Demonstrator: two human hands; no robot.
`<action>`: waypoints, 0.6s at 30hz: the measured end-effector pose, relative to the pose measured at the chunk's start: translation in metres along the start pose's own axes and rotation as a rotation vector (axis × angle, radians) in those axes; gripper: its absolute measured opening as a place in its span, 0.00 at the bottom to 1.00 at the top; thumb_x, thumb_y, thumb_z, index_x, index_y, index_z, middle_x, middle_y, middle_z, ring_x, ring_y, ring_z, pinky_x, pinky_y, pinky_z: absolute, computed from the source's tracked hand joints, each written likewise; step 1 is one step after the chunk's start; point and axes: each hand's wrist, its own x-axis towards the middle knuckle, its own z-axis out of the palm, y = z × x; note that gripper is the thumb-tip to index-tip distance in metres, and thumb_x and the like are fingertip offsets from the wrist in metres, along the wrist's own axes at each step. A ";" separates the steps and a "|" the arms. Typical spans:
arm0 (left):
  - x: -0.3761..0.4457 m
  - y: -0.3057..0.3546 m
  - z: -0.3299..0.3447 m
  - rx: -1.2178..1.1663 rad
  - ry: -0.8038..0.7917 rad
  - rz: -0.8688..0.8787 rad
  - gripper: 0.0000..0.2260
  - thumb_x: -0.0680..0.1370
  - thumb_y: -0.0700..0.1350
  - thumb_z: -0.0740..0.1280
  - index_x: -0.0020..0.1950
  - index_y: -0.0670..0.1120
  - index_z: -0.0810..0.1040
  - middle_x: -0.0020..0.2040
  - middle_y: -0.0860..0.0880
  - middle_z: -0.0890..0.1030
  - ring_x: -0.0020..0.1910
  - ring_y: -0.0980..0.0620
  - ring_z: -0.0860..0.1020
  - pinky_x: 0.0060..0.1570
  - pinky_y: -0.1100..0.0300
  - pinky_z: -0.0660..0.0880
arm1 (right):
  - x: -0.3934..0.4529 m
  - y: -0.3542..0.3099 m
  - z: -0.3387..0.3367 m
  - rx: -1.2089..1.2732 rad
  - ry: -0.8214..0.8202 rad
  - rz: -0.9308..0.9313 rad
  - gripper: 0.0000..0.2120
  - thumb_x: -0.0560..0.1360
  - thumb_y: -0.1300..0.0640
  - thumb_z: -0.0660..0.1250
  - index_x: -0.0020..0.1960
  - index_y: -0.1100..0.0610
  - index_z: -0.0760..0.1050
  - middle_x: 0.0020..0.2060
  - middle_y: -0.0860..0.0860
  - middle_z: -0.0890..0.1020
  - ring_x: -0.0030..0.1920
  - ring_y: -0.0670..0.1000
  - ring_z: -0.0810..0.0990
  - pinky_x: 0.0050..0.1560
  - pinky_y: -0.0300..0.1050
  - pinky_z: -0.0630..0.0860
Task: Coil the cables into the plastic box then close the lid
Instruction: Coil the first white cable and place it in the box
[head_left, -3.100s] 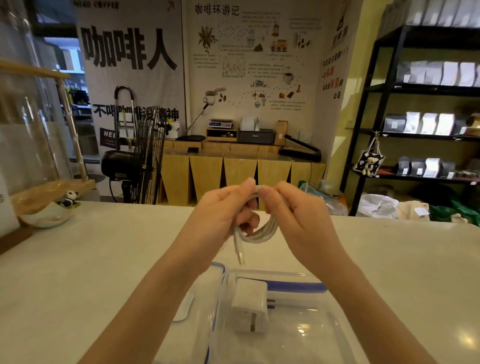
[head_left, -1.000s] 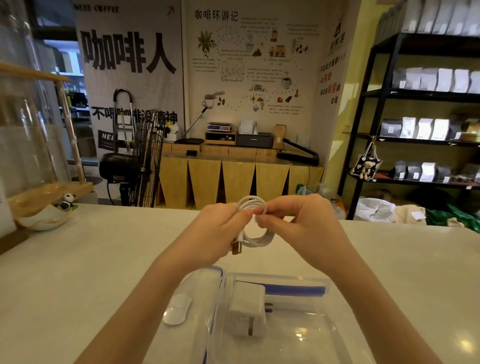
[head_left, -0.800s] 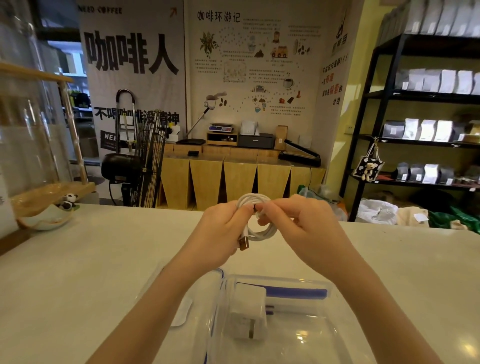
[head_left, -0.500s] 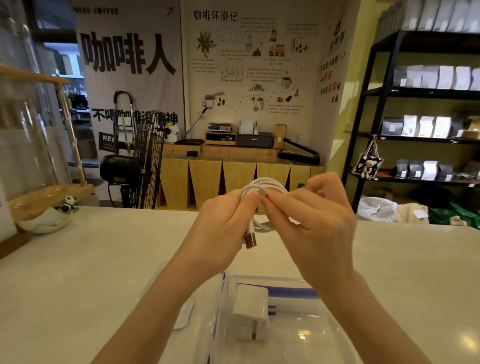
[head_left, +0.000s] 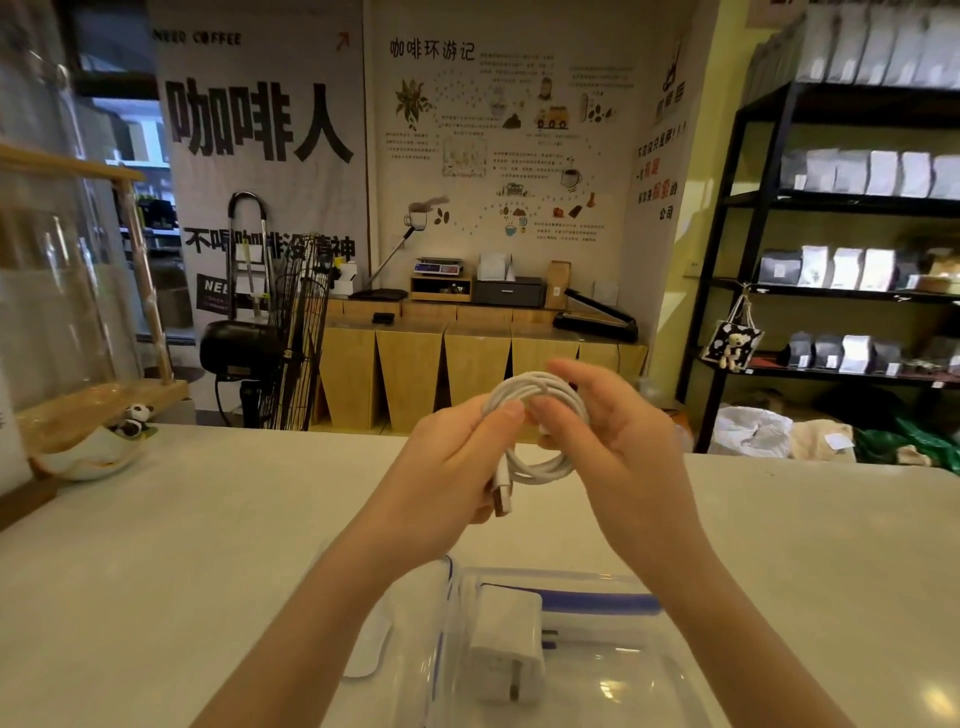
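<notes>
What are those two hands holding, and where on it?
A coiled white cable. The left hand pinches the coil's left side, the USB plug hanging below; the right hand grips its right side.

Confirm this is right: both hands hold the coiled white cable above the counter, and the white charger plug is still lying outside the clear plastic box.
Not quite. In the head view the charger plug already sits inside the plastic box. The rest holds: the left hand and right hand hold the coiled white cable above the counter.

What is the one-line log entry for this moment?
hands: both hold coiled cable above table | plug end: hanging loose | box: open, charger inside
</notes>
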 end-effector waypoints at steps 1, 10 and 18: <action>0.000 0.001 -0.002 -0.019 -0.009 -0.010 0.15 0.78 0.48 0.56 0.32 0.51 0.72 0.23 0.53 0.66 0.19 0.59 0.63 0.21 0.70 0.63 | 0.001 0.000 -0.001 0.070 -0.059 0.030 0.16 0.70 0.49 0.60 0.55 0.52 0.75 0.42 0.42 0.82 0.44 0.42 0.81 0.44 0.33 0.77; -0.002 0.010 -0.013 -0.184 -0.137 -0.154 0.15 0.77 0.48 0.57 0.31 0.44 0.68 0.19 0.53 0.66 0.17 0.58 0.62 0.18 0.69 0.59 | 0.003 0.002 -0.005 0.279 -0.150 0.133 0.13 0.74 0.44 0.57 0.39 0.47 0.77 0.27 0.46 0.72 0.28 0.44 0.68 0.28 0.33 0.67; 0.003 0.005 -0.019 0.041 -0.304 -0.236 0.15 0.74 0.52 0.58 0.33 0.44 0.72 0.24 0.50 0.66 0.19 0.58 0.63 0.20 0.71 0.63 | 0.013 0.011 -0.045 -0.055 -0.260 0.095 0.29 0.68 0.42 0.60 0.33 0.72 0.73 0.18 0.46 0.66 0.20 0.43 0.63 0.24 0.30 0.64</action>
